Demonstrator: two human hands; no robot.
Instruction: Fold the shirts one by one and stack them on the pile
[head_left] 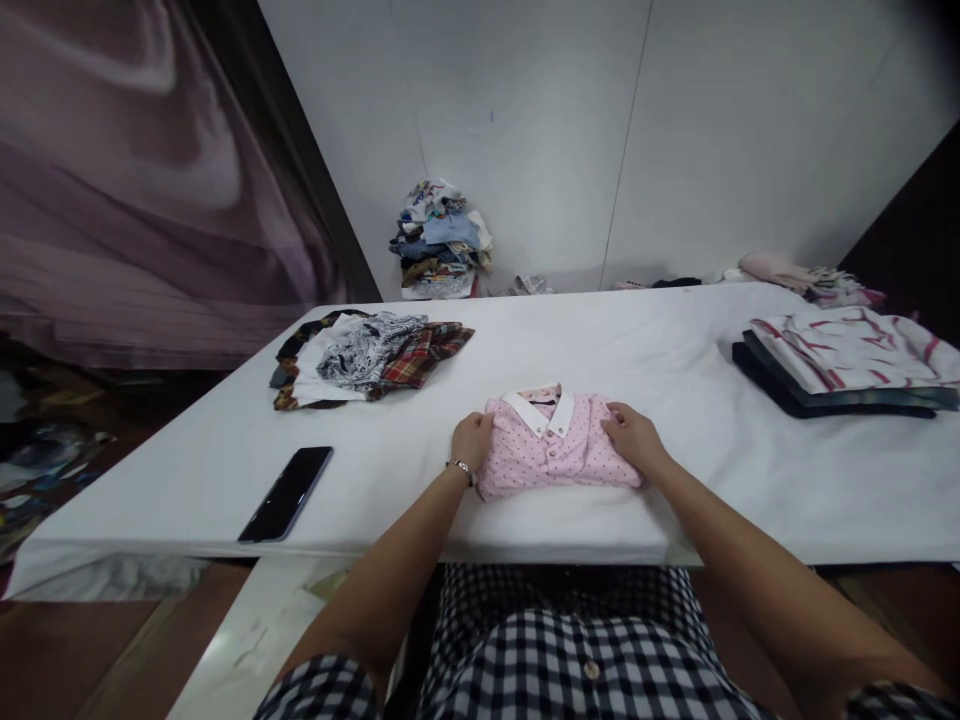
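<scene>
A pink dotted shirt [564, 452] with a white collar lies folded into a compact rectangle near the table's front edge, collar pointing away from me. At its left side, my left hand [472, 440] is closed on the edge, with a bracelet at the wrist. My right hand [634, 436] pinches the shirt's right edge near the shoulder. The fingertips of both hands are partly hidden by the fabric and the angle.
A phone [287, 493] lies at the front left of the white-covered table [180, 480]. Behind it is a pile of clothes [367, 355]. Folded garments [847, 360] are stacked at the right. A tall heap of clothes [442, 240] stands beyond the far edge, against the wall.
</scene>
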